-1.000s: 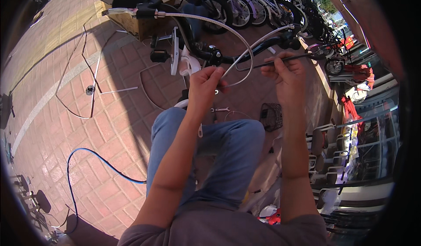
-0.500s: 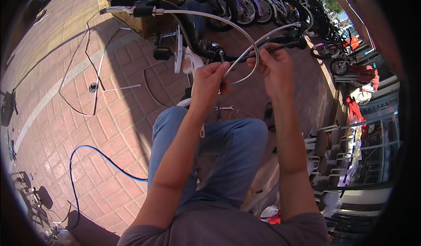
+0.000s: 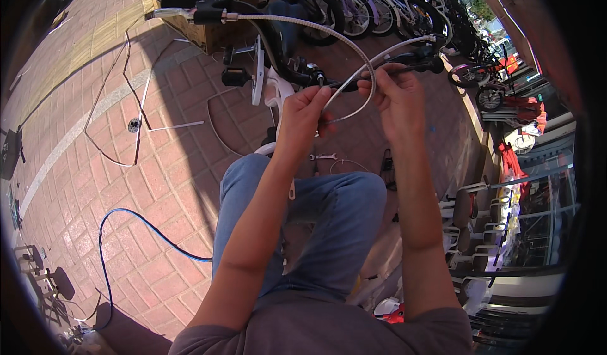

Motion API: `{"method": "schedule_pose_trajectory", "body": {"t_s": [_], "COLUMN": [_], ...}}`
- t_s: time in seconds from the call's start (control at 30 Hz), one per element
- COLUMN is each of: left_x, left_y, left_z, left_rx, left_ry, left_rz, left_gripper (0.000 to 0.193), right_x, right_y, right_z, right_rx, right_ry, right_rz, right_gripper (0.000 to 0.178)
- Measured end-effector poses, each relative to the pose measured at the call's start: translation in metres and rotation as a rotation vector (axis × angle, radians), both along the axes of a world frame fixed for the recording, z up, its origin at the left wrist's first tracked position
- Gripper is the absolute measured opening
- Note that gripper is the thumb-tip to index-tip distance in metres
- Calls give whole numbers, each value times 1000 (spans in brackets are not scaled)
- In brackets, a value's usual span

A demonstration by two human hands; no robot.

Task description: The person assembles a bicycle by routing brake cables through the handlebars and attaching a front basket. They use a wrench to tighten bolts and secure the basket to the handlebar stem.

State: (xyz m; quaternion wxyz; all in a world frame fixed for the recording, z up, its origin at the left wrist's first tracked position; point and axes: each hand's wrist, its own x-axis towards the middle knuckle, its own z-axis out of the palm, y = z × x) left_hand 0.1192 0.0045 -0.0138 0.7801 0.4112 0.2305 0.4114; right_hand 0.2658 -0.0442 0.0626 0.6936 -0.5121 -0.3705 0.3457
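A bicycle's black handlebar (image 3: pixel 278 61) stands in front of me. From its left brake lever (image 3: pixel 180 13), a silver-white brake cable (image 3: pixel 303 21) arcs to the right and loops back to my left hand. My left hand (image 3: pixel 303 111) is closed, thumb and fingers pinching the cables. A second pale cable (image 3: pixel 395 48) runs from the right end of the bar, crosses the loop and reaches the same fingers. My right hand (image 3: pixel 399 99) is closed, its fingertips at the loop's right side where the cables cross. The fingers partly hide the cable ends.
Below the bar are the white frame (image 3: pixel 273 92) and a pedal (image 3: pixel 235 77). A wrench (image 3: pixel 325 156) lies on the paving beyond my knees. A cardboard box (image 3: pixel 208 36) stands ahead, with rows of bicycles (image 3: pixel 379 13) behind. A blue hose (image 3: pixel 129 213) curves at left.
Both hands stay at the cables. My left hand has risen very slightly, and the loop and handlebar look nearly unchanged.
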Motion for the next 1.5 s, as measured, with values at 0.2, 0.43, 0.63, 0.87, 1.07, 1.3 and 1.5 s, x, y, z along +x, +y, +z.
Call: {"method": "schedule_pose_trajectory", "body": {"t_s": [0.2,0.43,0.63,0.87,1.07,1.3,1.5], "left_x": [-1,-1,0,10,3,8,0], "left_y": [2,6,8,1,12,-4,-5], "left_z": [-2,3,0,-6,-14,-23,-19], "left_rx": [-4,-38,-64,-82,-31,-34,-35], "left_ry": [-51,-25,-20,-39,-13,-122,-127], "left_rz": [-31,-23,-16,11,133,188,239], "left_gripper": [27,28,27,26,23,23,20], "right_x": [2,10,7,51,58,8,-53], "right_y": [-17,0,-32,-34,-12,-60,-45], "right_z": [-33,-18,11,31,-4,-133,-185], "right_rx": [83,10,-567,148,197,-79,-123], "right_ry": [229,133,-537,-2167,-2335,-1481,-977], "right_rz": [-29,29,-94,-350,-415,-260,-70], "right_gripper": [6,8,17,16,21,15,12]}}
